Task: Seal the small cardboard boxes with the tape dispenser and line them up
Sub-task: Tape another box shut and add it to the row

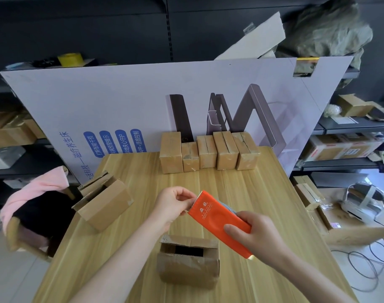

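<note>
Cardboard marks your far left: one open box stands on the wooden table, well left of the orange tape dispenser. Your left hand is at the dispenser's toothed end, thumb and fingertips pinching there; whether tape sits between them you cannot tell. Just below the dispenser, nearer to you, a second open box stands with a dark gap between its top flaps. Well beyond the dispenser, a row of five closed boxes stands side by side along the table's far edge. The dispenser itself is held tilted above the table, toothed end up and leftward. Your right hand grasps its lower-right end, fingers wrapped round it.
</note>
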The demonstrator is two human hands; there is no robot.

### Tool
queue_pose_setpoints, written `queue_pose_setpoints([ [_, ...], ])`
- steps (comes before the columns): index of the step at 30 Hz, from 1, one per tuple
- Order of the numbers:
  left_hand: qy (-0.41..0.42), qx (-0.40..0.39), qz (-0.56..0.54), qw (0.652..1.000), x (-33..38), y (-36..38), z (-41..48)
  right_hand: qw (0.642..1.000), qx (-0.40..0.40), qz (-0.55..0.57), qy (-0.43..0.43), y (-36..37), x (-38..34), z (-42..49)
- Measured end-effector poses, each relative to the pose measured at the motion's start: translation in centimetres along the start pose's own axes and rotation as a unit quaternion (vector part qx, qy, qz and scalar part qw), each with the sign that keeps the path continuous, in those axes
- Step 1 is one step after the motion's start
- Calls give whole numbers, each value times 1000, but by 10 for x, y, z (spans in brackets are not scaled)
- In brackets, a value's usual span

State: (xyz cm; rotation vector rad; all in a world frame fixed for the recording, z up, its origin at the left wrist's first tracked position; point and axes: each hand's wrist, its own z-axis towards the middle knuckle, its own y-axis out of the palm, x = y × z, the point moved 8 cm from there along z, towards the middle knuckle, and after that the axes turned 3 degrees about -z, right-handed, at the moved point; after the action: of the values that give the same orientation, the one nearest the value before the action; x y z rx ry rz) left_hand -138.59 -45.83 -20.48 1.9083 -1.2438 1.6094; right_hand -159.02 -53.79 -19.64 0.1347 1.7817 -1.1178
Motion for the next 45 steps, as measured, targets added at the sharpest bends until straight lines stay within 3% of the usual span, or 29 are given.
queue_pose_setpoints([
  [8,-19,43,24,999,-7,-14,4,995,-68,10,71,14,-13,10],
  [14,-62,37,19,997,-25,-30,2,993,-94,-31,66,28,-26,16],
  [19,-85,28,2,996,-38,-38,-2,984,-131,57,110,42,-19,16],
  [22,-78,63,31,994,-40,-44,2,985,-134,17,107,49,-21,23],
  [28,-126,108,61,984,-71,-53,5,974,-136,-170,54,78,-35,35],
  [32,-129,127,63,981,-79,-55,5,974,-143,-166,62,84,-28,35],
  [37,-102,132,77,983,-72,-52,7,979,-156,-25,129,74,-14,33],
  [42,-106,136,82,982,-68,-49,14,975,-123,-171,71,70,-33,34],
  [45,-102,139,82,982,-63,-50,20,971,-117,-196,64,66,-42,33],
])
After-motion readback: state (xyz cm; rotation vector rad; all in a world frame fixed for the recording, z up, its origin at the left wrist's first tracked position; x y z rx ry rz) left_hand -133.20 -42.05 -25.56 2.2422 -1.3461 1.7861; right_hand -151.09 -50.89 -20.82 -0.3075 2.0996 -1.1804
